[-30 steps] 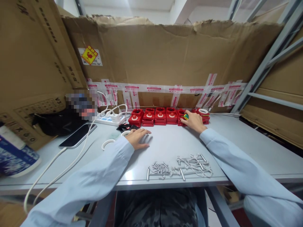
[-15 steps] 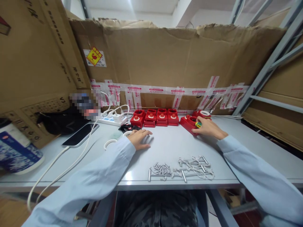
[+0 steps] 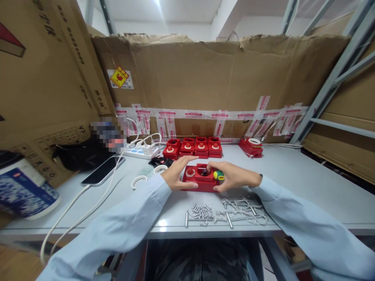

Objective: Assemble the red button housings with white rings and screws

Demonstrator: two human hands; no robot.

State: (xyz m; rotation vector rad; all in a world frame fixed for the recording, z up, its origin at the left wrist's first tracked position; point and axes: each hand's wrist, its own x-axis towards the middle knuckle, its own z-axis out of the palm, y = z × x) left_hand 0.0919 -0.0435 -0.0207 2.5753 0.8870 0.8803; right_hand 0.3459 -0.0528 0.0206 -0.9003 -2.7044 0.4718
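A red box-shaped device (image 3: 202, 182) with a red knob and a round opening lies between my two hands, mid-table. My left hand (image 3: 180, 174) grips its left end, thumb along the front side. My right hand (image 3: 228, 175) holds its right end and also has a yellow-green handle (image 3: 218, 175) against the palm. Nearer the table's front edge are a pile of small metal screws (image 3: 202, 211) and several metal rods with white strings (image 3: 244, 210). Several similar red devices (image 3: 201, 147) stand in a row behind, and another red device (image 3: 250, 148) with a white ring sits at the back right.
Left of my hands are white rings (image 3: 139, 181), a phone (image 3: 103, 171), a white power strip (image 3: 142, 151) with cables, a black pouch (image 3: 84, 154) and a blue-white tub (image 3: 26, 187). Cardboard (image 3: 187, 74) walls the back; a metal shelf frame (image 3: 325, 86) rises at right.
The red device has come from the back right to mid-table in my right hand. My left hand has gone from resting open on the table to gripping the device's left end.
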